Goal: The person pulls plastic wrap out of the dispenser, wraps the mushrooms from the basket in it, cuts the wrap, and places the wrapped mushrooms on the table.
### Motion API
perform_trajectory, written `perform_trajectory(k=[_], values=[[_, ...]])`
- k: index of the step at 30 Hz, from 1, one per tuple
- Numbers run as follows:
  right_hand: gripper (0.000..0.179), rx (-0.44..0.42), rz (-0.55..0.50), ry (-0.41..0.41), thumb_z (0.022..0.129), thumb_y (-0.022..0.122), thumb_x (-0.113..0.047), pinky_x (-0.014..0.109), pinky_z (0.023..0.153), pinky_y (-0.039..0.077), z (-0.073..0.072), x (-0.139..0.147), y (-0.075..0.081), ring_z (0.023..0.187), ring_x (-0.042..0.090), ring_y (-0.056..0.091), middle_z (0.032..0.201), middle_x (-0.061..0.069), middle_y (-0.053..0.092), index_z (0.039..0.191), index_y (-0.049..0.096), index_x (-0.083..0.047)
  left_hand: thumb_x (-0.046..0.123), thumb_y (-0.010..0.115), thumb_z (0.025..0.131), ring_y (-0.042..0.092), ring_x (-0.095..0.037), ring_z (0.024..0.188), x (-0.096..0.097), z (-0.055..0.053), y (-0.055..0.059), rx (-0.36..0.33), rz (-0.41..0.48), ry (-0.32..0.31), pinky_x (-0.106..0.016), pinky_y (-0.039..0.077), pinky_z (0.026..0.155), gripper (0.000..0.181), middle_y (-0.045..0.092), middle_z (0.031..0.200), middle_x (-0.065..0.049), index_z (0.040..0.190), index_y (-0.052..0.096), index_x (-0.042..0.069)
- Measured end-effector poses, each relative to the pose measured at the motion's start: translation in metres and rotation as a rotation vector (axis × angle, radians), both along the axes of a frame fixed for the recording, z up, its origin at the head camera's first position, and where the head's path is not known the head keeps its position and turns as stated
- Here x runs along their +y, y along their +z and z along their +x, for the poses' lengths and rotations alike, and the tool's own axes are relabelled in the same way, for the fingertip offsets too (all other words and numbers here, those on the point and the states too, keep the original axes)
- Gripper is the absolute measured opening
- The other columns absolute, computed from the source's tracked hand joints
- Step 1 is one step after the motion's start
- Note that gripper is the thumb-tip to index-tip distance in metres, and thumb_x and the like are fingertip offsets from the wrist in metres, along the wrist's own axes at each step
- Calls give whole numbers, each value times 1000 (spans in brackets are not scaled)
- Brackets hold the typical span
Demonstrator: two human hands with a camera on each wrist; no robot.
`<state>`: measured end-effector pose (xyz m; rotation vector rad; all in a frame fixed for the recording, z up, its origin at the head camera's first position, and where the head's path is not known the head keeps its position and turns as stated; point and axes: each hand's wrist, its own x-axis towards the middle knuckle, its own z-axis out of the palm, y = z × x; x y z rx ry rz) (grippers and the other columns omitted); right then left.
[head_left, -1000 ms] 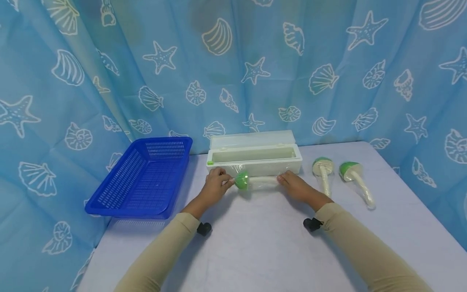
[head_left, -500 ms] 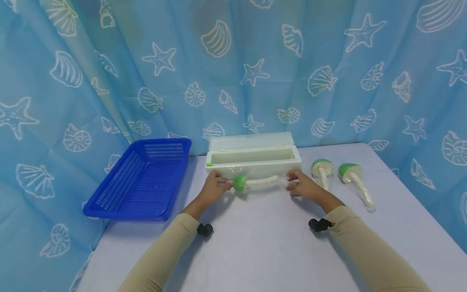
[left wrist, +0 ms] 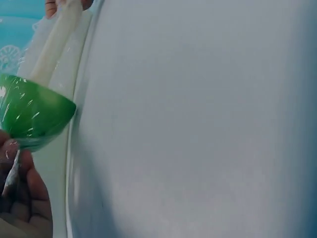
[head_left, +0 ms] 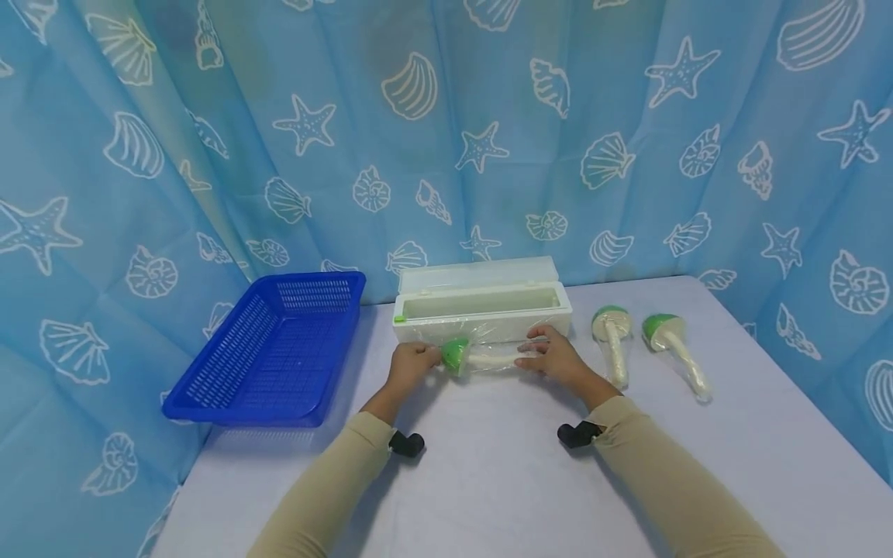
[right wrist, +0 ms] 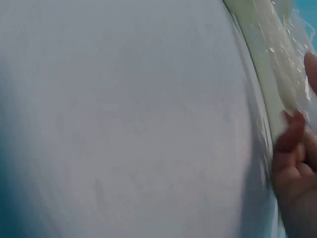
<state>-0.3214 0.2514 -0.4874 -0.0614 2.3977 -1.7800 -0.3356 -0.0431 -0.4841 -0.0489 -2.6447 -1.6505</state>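
Note:
A toy mushroom with a green cap point(head_left: 456, 356) and a long cream stem point(left wrist: 52, 44) lies sideways in clear plastic wrap point(head_left: 481, 335), in front of a long white box. At the cap end, my left hand point(head_left: 412, 364) pinches a twisted tail of the wrap point(left wrist: 13, 173), best seen in the left wrist view. My right hand point(head_left: 554, 358) is at the stem's other end, thumb and fingers on either side of the wrapped tip. In the right wrist view, the right thumb point(right wrist: 292, 134) is bent right by the stem tip.
The white box point(head_left: 481, 322) stands behind the hands, its lid point(head_left: 477, 273) raised and a green tab at its left corner. Two wrapped green-capped mushrooms point(head_left: 614, 349) point(head_left: 673, 345) lie to the right. At the left is a blue plastic basket point(head_left: 240, 415). A patterned curtain hangs behind the table.
My right hand let go of the stem end, drew away to the right, and has come back to the stem tip. My left hand keeps its pinch at the cap end.

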Motion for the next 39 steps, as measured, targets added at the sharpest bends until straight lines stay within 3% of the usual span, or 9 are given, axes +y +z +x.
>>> perform_trajectory(k=[3, 6, 9, 13, 20, 27, 30, 36, 39], values=[[43, 76, 61, -50, 88, 74, -14, 28, 65, 50, 0, -4, -1, 79, 16, 64, 104, 18, 69, 121, 50, 2, 12, 67, 75, 55, -15, 62, 5, 1, 0, -8, 85, 67, -28, 45, 54, 17, 61, 62, -2, 63, 61, 1], [39, 109, 124, -125, 91, 72, -24, 31, 67, 52, 1, -5, 0, 81, 21, 65, 99, 15, 70, 117, 53, -1, 4, 69, 78, 64, -15, 67, 9, 0, -1, -60, 273, 91, -28, 54, 63, 19, 60, 72, -7, 74, 50, 1], [36, 117, 157, -196, 91, 71, -29, 32, 66, 51, 3, -5, -1, 79, 24, 66, 97, 15, 70, 109, 53, -4, -3, 71, 81, 68, -19, 70, 9, -2, -3, -139, 462, 78, -31, 56, 71, 31, 60, 81, -10, 96, 44, 1], [32, 113, 96, -258, 91, 71, -23, 32, 64, 55, 2, -8, -3, 77, 25, 69, 91, 17, 70, 99, 48, -4, -4, 70, 86, 68, -17, 73, 6, -4, -5, -182, 550, 7, -30, 56, 74, 39, 67, 89, -12, 117, 48, -9], [30, 94, -11, -341, 89, 72, -13, 30, 58, 57, -2, -13, -5, 69, 21, 70, 85, 17, 67, 91, 45, -3, -4, 59, 94, 69, -17, 73, -1, -6, -10, -184, 578, -90, -32, 56, 76, 15, 68, 86, -8, 104, 61, -14], [28, 48, -93, -390, 88, 71, -5, 31, 55, 56, -7, -15, -8, 58, 17, 67, 85, 18, 64, 88, 44, -2, -1, 56, 96, 69, -17, 70, -1, -13, -9, -271, 553, -49, -31, 56, 72, 20, 68, 82, -10, 110, 60, -15], [27, 43, 1, -391, 87, 73, -7, 29, 53, 55, -9, -17, -10, 55, 15, 65, 79, 14, 60, 87, 46, -2, 0, 58, 95, 69, -18, 69, 1, -16, -7, -301, 497, -15, -31, 57, 69, 17, 68, 81, -12, 106, 61, -13], [25, 182, 375, -341, 84, 76, -18, 32, 58, 42, -14, -20, -10, 64, 21, 55, 70, 7, 58, 80, 54, -6, 3, 62, 93, 67, -15, 62, 5, -20, -4, -321, 369, 51, -29, 56, 61, 14, 68, 77, -12, 101, 64, -9], [25, 180, 430, -319, 84, 76, -20, 35, 62, 39, -17, -17, -11, 70, 25, 52, 72, 6, 56, 80, 55, -7, 5, 63, 92, 66, -14, 60, 7, -22, -5, -325, 330, 53, -28, 55, 58, 15, 68, 76, -11, 100, 65, -8]])
